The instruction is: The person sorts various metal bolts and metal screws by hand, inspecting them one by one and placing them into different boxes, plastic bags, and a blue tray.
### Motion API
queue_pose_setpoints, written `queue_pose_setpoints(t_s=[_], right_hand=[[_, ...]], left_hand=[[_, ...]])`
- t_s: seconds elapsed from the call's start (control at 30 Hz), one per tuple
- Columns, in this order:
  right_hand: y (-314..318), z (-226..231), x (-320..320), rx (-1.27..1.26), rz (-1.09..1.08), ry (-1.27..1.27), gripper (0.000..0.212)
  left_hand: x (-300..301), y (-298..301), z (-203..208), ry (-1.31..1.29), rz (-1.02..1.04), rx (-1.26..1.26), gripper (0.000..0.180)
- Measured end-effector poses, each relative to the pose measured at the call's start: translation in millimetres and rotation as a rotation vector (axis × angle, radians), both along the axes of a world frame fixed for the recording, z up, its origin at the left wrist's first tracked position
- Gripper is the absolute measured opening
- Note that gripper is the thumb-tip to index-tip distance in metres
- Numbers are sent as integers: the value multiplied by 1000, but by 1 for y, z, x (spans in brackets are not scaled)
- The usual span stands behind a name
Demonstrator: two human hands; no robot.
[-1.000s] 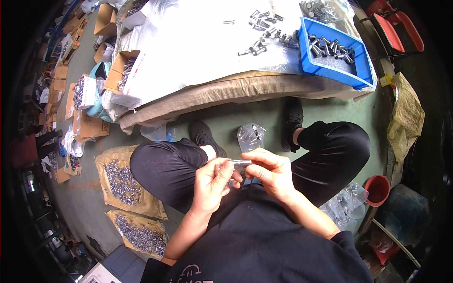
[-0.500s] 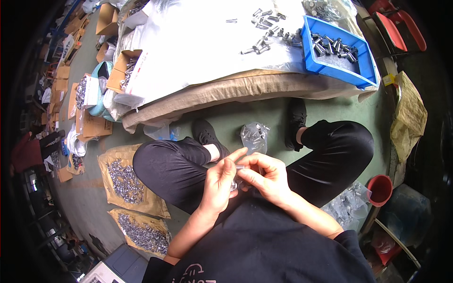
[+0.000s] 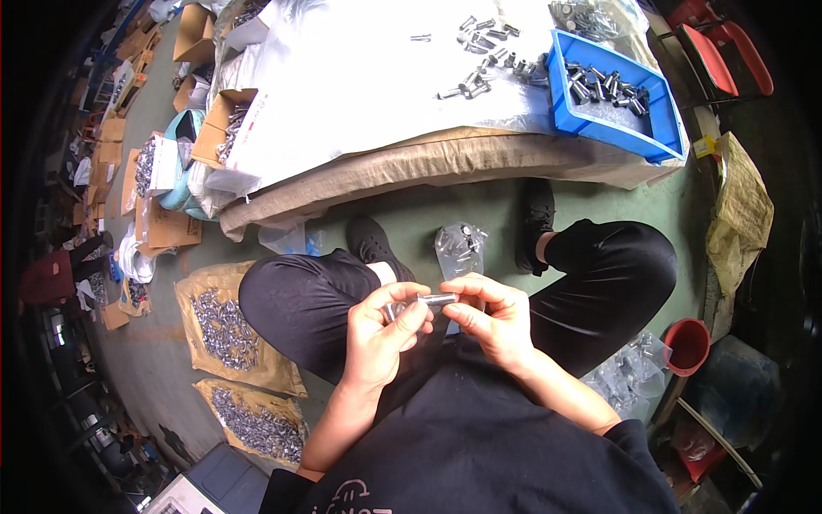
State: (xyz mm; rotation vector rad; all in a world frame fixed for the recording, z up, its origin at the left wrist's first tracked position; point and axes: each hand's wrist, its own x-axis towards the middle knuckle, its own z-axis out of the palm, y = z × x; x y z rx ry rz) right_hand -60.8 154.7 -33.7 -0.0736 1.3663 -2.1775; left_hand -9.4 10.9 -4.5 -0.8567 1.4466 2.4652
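A short shiny metal cylinder (image 3: 439, 300) lies level between my two hands, above my lap. My left hand (image 3: 379, 330) pinches its left end between thumb and fingers, and more metal (image 3: 394, 311) glints within that hand, its shape mostly hidden. The fingertips of my right hand (image 3: 497, 319) close on the cylinder's right end. Just beyond my hands, a clear plastic bag (image 3: 461, 248) of metal parts stands on the floor between my shoes.
Ahead is a table with white sheeting (image 3: 342, 94), loose metal cylinders (image 3: 479, 77) and a blue bin (image 3: 621, 133) of them. Sacks with metal parts (image 3: 224, 330) lie left. Right are clear bags (image 3: 629, 377) and a red bucket (image 3: 687, 347). Another person (image 3: 47, 276) is far left.
My hands have moved slightly apart, and my left hand has turned and lowered. The cylinder, mostly covered by fingers before, now shows lengthwise between both hands.
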Motion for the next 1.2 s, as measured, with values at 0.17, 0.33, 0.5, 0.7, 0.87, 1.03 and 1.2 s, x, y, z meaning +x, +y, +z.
queue_pose_setpoints(t_s=[0.17,0.33,0.5,0.7,0.87,1.03,1.2], right_hand=[[0,-1,0,8,-2,-27,23],[2,-6,0,-94,-11,-229,24],[3,-9,-1,-182,-14,-305,24],[3,-7,-1,-135,-1,-289,23],[0,-5,0,-80,-2,-221,22],[-1,-4,0,-59,-21,-194,21],[0,-5,1,-59,-21,-197,20]], left_hand=[[0,-2,-1,95,-18,-44,27],[1,-1,-5,186,-78,-201,31],[3,-1,-9,97,-27,1,32],[-1,2,-3,34,5,-53,24],[-2,0,-2,-34,43,110,14],[0,-1,-4,-84,33,211,16],[-1,-4,-4,-140,3,391,19]])
